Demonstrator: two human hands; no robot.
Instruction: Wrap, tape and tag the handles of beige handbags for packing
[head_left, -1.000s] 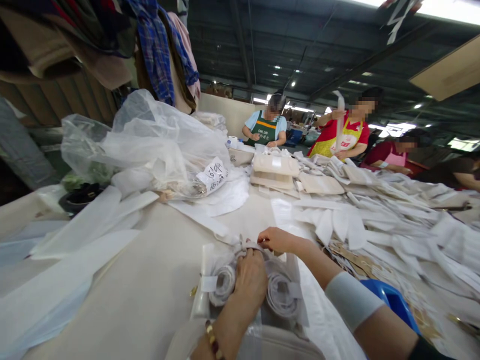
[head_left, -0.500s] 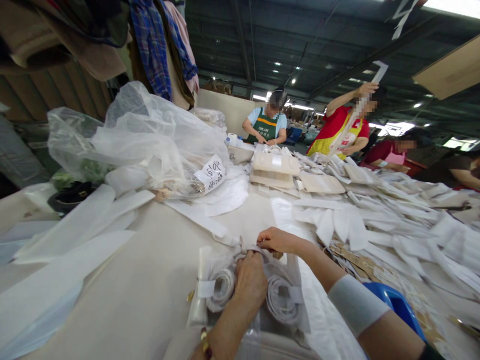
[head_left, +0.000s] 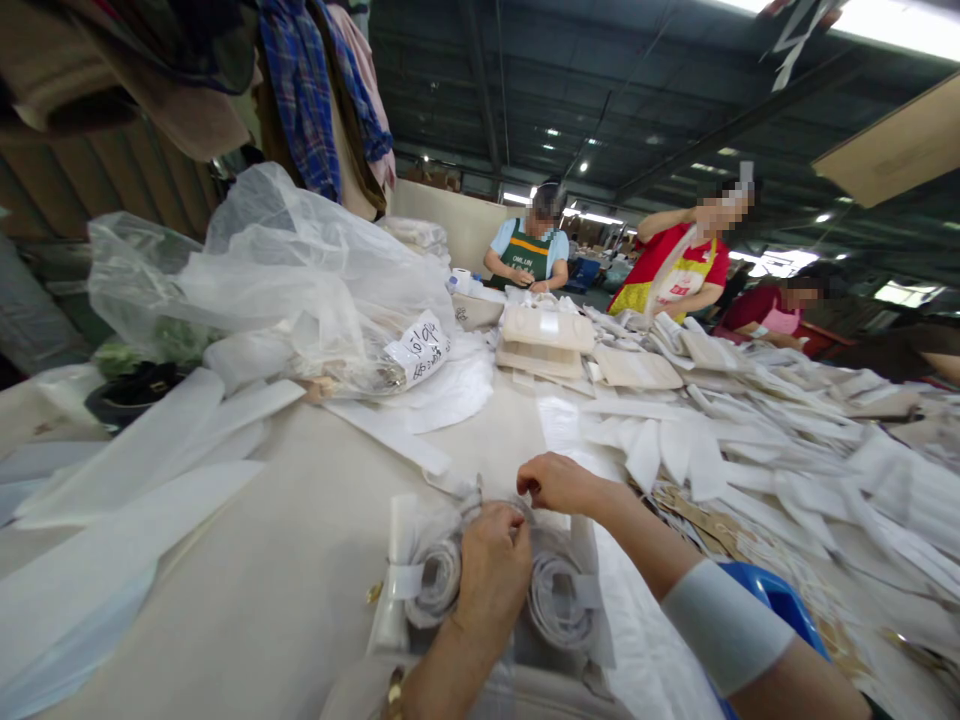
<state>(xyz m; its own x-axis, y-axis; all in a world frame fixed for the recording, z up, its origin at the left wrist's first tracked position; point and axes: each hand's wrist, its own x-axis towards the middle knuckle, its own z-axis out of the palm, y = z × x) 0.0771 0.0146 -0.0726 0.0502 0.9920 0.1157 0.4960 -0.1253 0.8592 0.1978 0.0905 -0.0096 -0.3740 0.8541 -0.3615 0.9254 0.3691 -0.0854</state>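
In front of me lies a beige item that looks like a handbag [head_left: 559, 692], partly covered in thin clear and white wrapping. Two coiled rolls of white wrapping stand on it, a left roll [head_left: 435, 585] and a right roll [head_left: 562, 600], each with a white band. My left hand [head_left: 491, 570] is between the rolls, its fingers curled at the wrapped arch above them; what they pinch is hidden. Just beyond, my right hand [head_left: 559, 484] is closed with fingertips together, right of the arch's top. I cannot make out what it holds, if anything.
White foam strips [head_left: 675, 450] and flat pieces heap up at right. A large clear plastic bag [head_left: 300, 280] with a handwritten label sits at back left. Beige wrapped pieces [head_left: 546, 328] are stacked ahead. A blue plastic object [head_left: 780, 600] is by my right forearm. Co-workers stand across the table.
My left hand has turned and its fingertips have drawn back toward me from the arch. My right hand has lifted slightly away. A co-worker's raised white strip has shifted.
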